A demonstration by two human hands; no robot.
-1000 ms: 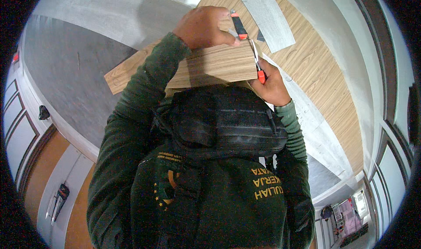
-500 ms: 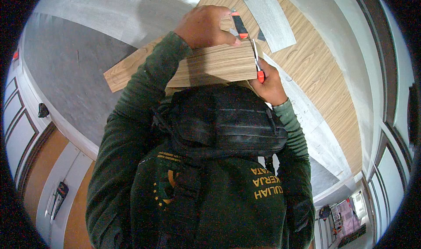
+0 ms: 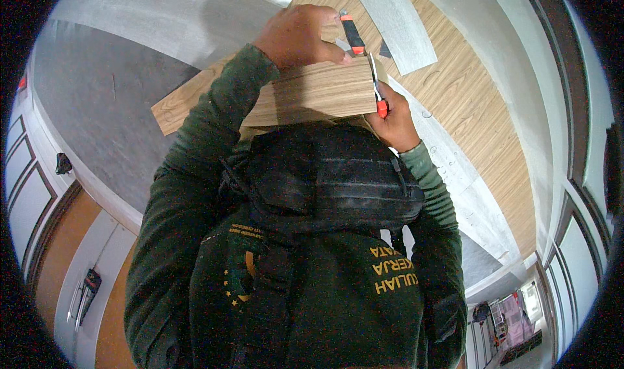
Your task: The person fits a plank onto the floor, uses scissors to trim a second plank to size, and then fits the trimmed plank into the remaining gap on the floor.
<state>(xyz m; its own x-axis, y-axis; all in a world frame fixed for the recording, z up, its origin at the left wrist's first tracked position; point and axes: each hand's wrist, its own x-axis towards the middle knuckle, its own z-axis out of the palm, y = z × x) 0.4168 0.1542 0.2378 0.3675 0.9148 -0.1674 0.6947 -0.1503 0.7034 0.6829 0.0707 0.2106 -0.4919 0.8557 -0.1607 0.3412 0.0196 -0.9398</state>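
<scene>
Plank beneath left fingers, right end beside right fingers

Your plank has the bag on its near side, your right hand and possibly a cutter at its right end, a strip beyond its far right corner.

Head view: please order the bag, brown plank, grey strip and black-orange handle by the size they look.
1. Bag and brown plank, unranked: bag looks broader, plank longer and partly covered.
2. Grey strip
3. Black-orange handle
</scene>
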